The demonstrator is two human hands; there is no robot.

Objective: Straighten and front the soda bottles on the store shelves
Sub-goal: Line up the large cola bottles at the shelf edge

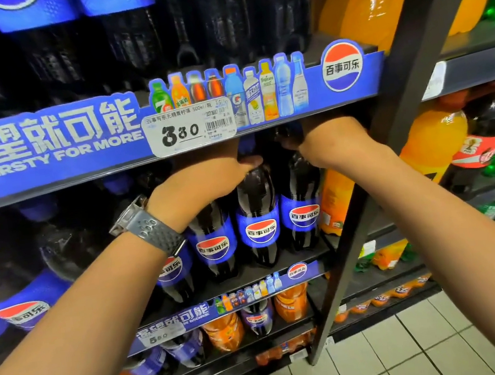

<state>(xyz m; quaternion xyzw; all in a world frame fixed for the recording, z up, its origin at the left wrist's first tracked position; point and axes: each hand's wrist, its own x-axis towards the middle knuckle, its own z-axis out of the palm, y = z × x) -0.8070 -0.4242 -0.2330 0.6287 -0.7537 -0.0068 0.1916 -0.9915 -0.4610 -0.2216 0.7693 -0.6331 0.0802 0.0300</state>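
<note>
Both forearms reach into the middle shelf (282, 262). The left hand (207, 180), watch (146, 227) at the wrist, is closed over the neck of one cola bottle (258, 217); the right hand (333, 140) grips the top of the neighbouring cola bottle (302, 205). The blue labels of these and of the bottle to their left (214, 239) face forward, so this section appears nearly fronted; bottles farther left are blurred and cannot be judged. Above, a shelf strip carries a price tag (188, 127); orange soda bottles (433, 135) fill the next bay. The floor (422, 353) is pale tile.
</note>
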